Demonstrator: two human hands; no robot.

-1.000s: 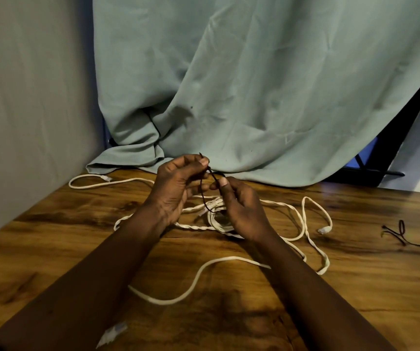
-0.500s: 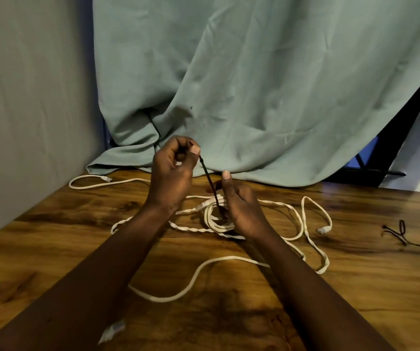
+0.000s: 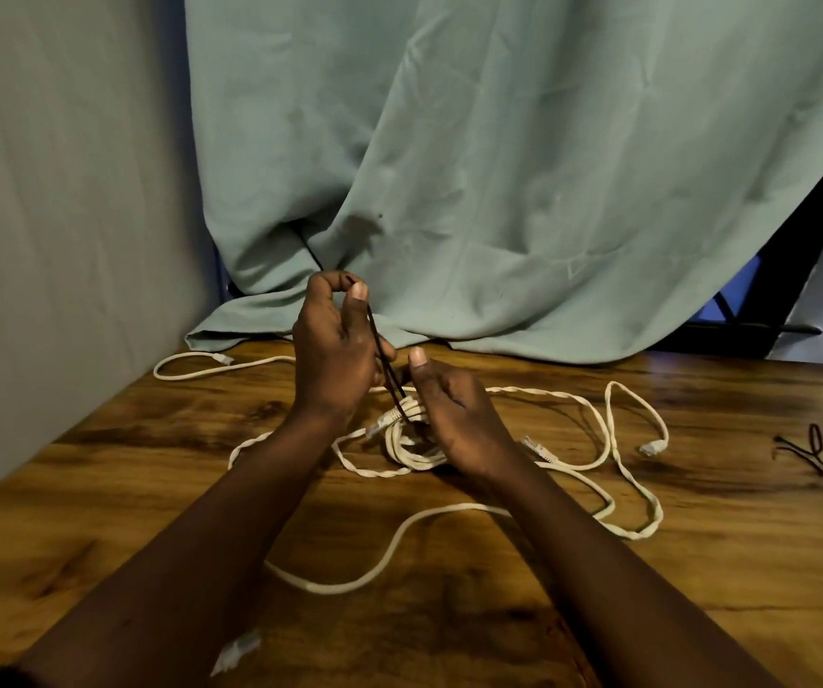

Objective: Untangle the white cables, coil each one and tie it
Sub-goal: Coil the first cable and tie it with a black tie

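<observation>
White cables (image 3: 613, 439) lie tangled in loose loops on the wooden table (image 3: 697, 563). A small coil of white cable (image 3: 407, 446) rests at the table's middle. My right hand (image 3: 454, 419) grips that coil from the right. My left hand (image 3: 335, 350) is raised above the coil and pinches the upper end of a thin black tie (image 3: 380, 347). The tie runs taut from my left fingers down to the top of the coil. Several white plugs show, one at the right (image 3: 653, 446) and one by my left forearm (image 3: 235, 655).
A second black tie (image 3: 807, 451) lies on the table at the far right. A teal curtain (image 3: 499, 166) hangs behind and drapes onto the table's back edge. A grey wall (image 3: 52, 216) borders the table on the left.
My left hand has risen from beside my right hand and pulled the black tie upward until it is taut. My right hand has stayed on the coil.
</observation>
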